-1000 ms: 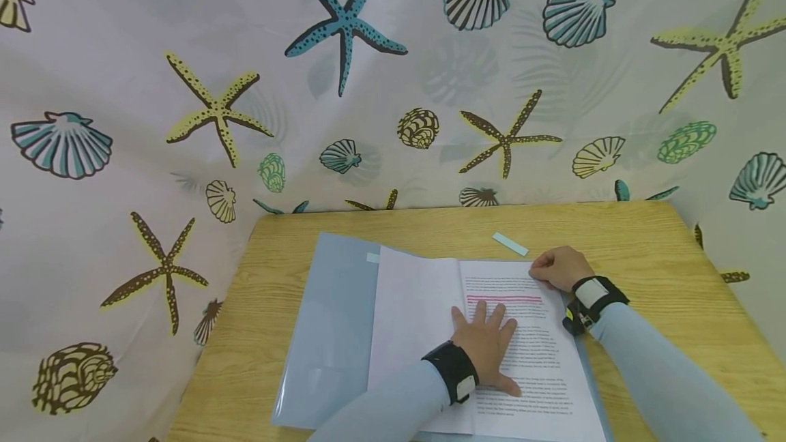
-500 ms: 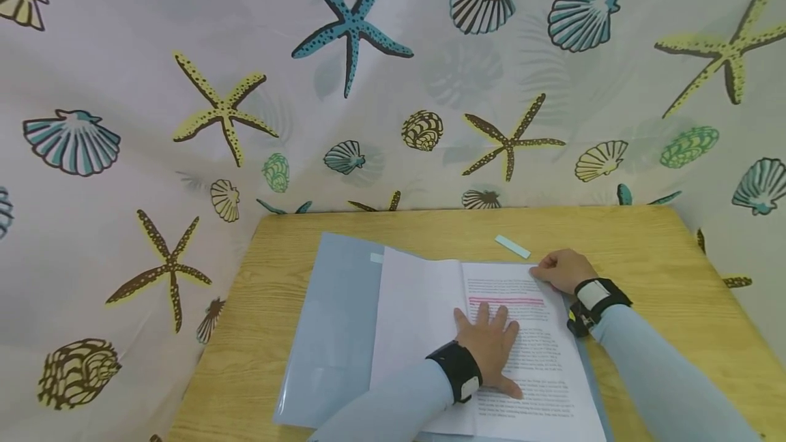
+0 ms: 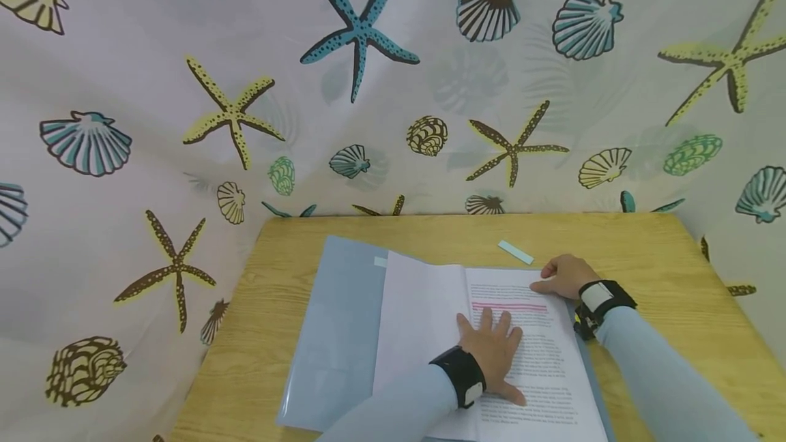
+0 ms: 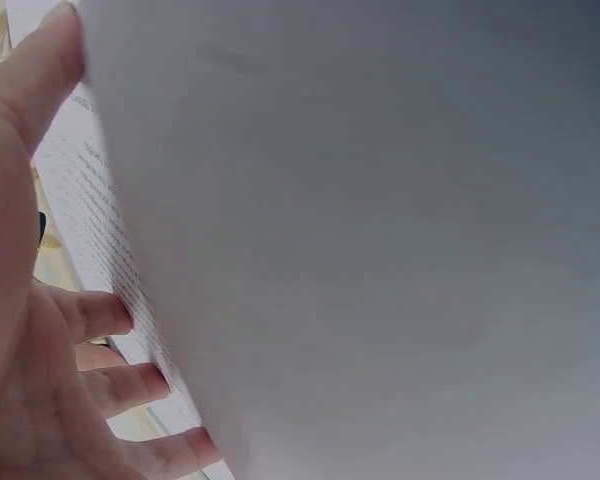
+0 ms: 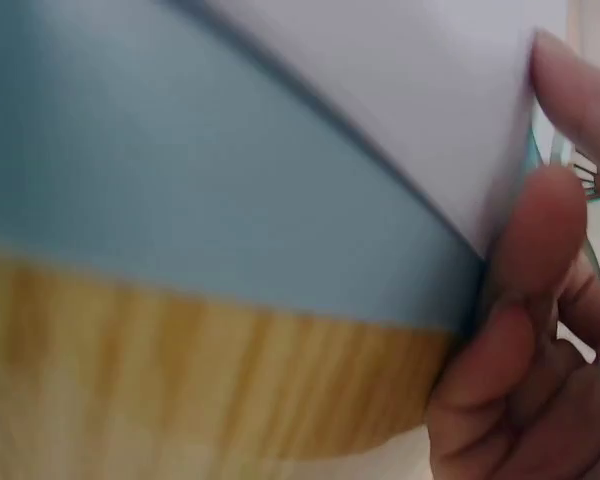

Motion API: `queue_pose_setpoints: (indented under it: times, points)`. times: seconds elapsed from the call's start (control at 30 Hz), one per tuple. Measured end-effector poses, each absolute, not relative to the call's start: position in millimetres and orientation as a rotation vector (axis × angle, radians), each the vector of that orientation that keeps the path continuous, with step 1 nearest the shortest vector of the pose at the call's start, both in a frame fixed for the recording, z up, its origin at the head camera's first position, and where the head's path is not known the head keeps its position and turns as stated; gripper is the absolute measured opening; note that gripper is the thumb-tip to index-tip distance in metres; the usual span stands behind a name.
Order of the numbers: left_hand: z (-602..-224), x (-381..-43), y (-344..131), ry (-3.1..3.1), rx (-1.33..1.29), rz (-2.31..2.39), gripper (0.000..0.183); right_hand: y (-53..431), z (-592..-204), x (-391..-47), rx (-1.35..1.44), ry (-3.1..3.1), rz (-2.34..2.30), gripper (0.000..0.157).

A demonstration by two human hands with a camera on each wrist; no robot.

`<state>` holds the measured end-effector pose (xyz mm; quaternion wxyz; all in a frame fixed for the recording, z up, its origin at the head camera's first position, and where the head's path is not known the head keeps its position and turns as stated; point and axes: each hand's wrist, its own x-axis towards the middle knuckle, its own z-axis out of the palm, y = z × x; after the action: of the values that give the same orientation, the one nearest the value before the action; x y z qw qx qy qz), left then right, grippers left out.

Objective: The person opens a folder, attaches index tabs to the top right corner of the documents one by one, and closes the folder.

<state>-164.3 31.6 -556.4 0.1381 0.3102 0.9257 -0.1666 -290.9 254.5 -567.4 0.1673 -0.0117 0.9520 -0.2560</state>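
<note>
A light-blue folder [image 3: 334,333] lies open with papers in it. Its left page [image 3: 420,333] is blank; the right one, a printed page [image 3: 546,353], bears pink highlighted lines. My left hand [image 3: 491,350] rests on the printed page with spread fingers, also seen in the left wrist view along the text. At the page's upper right corner, my right hand [image 3: 565,277] holds the edge between thumb and curled fingers. In the right wrist view the thumb [image 5: 580,95] touches the page higher up, apart from the index finger; the exact pinch is partly hidden.
A pale-blue flat strip [image 3: 516,252] lies on the wooden table [image 3: 245,333] just behind the printed page. A small pale label [image 3: 381,262] sits on the folder's left cover. Behind the table hangs a curtain [image 3: 381,87] printed with shells and starfish.
My right thumb has moved apart from the index finger, its tip now lying on the page near the corner. The left hand stays on the page. The head view has shifted slightly.
</note>
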Motion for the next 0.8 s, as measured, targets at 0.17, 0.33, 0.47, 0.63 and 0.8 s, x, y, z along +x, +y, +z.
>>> queue_pose_setpoints:
  times: [0.17,0.33,0.47,0.63,0.8]
  points:
    - [-558.7,-164.0,30.5,2.68,0.897,-0.476,0.118,258.4,-565.3,-293.5,-0.049,2.624,-0.786,0.051]
    - [-554.8,-165.5,29.9,2.66,0.895,-0.458,0.118,258.0,-562.9,-294.4,-0.022,2.604,-0.818,0.042]
    - [-552.2,-165.8,29.7,2.661,0.905,-0.469,0.118,257.3,-564.5,-295.4,-0.042,2.629,-0.796,0.039]
    - [-555.5,-165.1,30.4,2.661,0.895,-0.493,0.119,254.4,-564.6,-293.5,-0.045,2.633,-0.763,0.037]
    - [-553.6,-164.6,31.3,2.662,0.903,-0.516,0.119,253.8,-558.5,-291.0,-0.042,2.695,-0.628,0.048]
